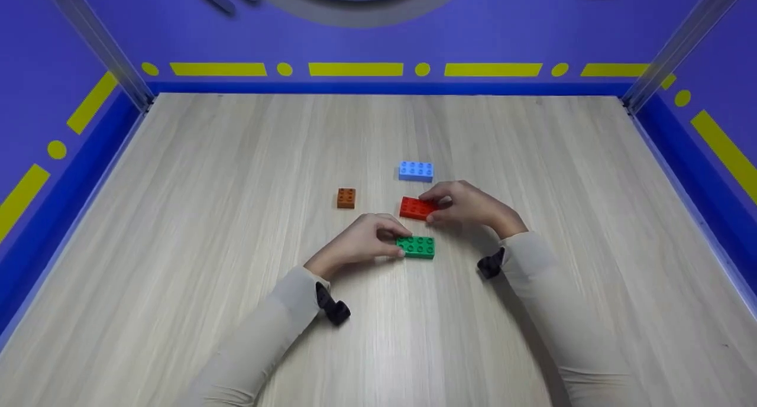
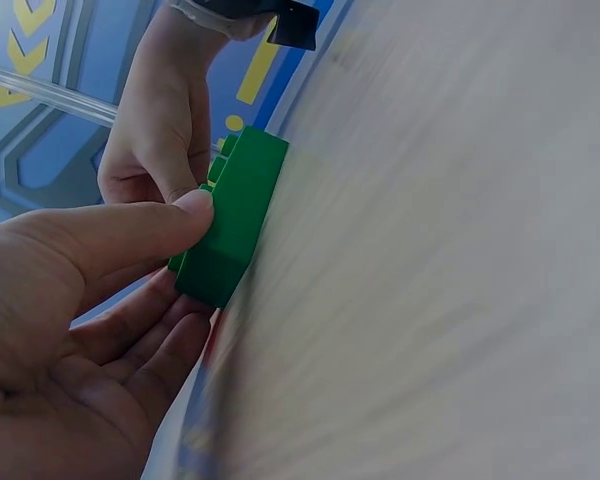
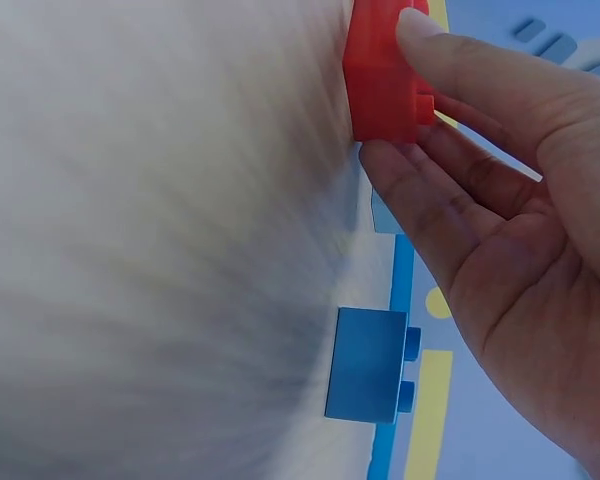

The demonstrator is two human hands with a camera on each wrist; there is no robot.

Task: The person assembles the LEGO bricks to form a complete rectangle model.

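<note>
My left hand (image 1: 369, 239) pinches the left end of a green toy building brick (image 1: 419, 248), thumb on the near side and fingers on the far side. The left wrist view has the thumb pressed along the side of the green brick (image 2: 238, 215), its studs facing away from the wooden surface. Just beyond it, my right hand (image 1: 467, 206) grips the right end of a red brick (image 1: 416, 208) between thumb and fingers. In the right wrist view the red brick (image 3: 382, 85) stands at the fingertips. The two bricks lie apart, red behind green.
Behind the red brick sits a blue brick (image 1: 416, 171), which appears below the hand in the right wrist view. A smaller orange-brown brick (image 1: 346, 198) lies to the left. Blue-purple walls with yellow marks (image 1: 355, 69) border the wooden table (image 1: 236, 158).
</note>
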